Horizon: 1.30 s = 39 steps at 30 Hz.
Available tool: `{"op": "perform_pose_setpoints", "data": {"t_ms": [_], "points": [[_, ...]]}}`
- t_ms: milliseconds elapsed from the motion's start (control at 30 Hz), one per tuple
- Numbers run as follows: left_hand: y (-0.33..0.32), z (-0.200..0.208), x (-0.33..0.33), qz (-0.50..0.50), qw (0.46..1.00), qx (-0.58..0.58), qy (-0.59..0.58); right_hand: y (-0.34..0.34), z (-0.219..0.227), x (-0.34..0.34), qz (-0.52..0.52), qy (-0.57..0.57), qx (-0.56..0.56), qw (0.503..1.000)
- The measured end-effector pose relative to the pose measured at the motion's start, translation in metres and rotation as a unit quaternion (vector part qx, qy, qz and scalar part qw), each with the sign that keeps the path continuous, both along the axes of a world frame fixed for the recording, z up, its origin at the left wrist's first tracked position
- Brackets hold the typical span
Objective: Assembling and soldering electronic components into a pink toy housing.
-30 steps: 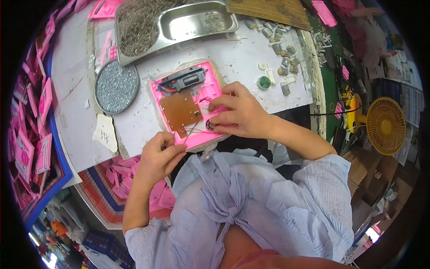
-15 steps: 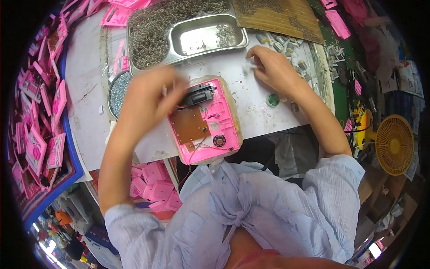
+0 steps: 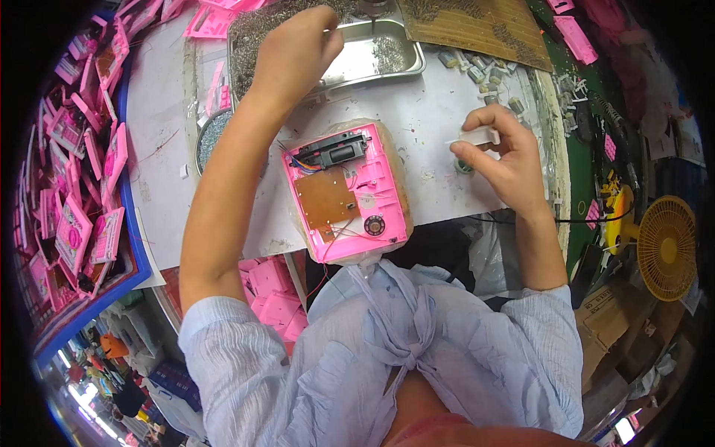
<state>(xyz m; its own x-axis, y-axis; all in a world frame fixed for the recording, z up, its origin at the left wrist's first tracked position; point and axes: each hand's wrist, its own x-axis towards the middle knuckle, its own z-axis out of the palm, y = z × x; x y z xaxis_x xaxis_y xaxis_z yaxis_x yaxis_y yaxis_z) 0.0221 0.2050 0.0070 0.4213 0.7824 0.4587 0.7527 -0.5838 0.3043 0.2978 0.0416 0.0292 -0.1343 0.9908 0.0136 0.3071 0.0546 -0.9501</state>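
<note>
A pink plastic toy casing (image 3: 398, 186) lies open-backed before me, on a lumpy, clear-wrapped pad. Inside it are a brown circuit board (image 3: 324, 200), a black battery holder (image 3: 342, 153), a small round speaker (image 3: 374, 225) and thin wires. My left hand (image 3: 294, 56) is raised over the metal screw tray (image 3: 357, 80), its fingers curled with the thumb apart, nothing visible in them. Just right of it hangs a dark driver tip (image 3: 372, 11). My right hand (image 3: 506, 153) pinches a small whitish translucent plastic piece (image 3: 479, 137) between thumb and forefinger, right of the casing.
Small motors (image 3: 488, 78) lie scattered at the right, near a screw-strewn cardboard sheet (image 3: 477, 30). A round dish (image 3: 212, 141) stands left. Pink casings fill a blue-edged bin (image 3: 134, 246) at far left. A yellow fan (image 3: 666, 249) stands at far right.
My left hand has moved up and away from the casing to above the tray. My right hand has come nearer from the motors, holding the whitish piece. The whole view has shifted slightly.
</note>
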Motion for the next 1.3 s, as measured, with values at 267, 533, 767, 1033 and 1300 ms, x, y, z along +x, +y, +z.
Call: {"op": "perform_pose_setpoints", "data": {"t_ms": [267, 533, 767, 1033, 1300], "points": [[-0.148, 0.029, -0.008, -0.058, 0.903, -0.271, -0.327, 0.001, 0.012, -0.049, 0.057, 0.238, -0.120, 0.962], [-0.206, 0.004, -0.009, -0.035, 0.910, -0.205, -0.358, -0.014, 0.008, -0.078, 0.107, 0.246, -0.168, 0.949], [-0.201, -0.001, -0.011, -0.078, 0.948, -0.110, -0.289, -0.018, 0.006, -0.083, 0.133, 0.141, -0.094, 0.976], [-0.214, 0.007, -0.012, -0.044, 0.878, -0.273, -0.390, -0.015, 0.005, -0.083, 0.136, 0.208, -0.161, 0.955], [-0.208, 0.018, -0.021, -0.055, 0.554, -0.597, -0.577, -0.016, -0.016, -0.081, 0.184, 0.025, 0.206, 0.961]]}}
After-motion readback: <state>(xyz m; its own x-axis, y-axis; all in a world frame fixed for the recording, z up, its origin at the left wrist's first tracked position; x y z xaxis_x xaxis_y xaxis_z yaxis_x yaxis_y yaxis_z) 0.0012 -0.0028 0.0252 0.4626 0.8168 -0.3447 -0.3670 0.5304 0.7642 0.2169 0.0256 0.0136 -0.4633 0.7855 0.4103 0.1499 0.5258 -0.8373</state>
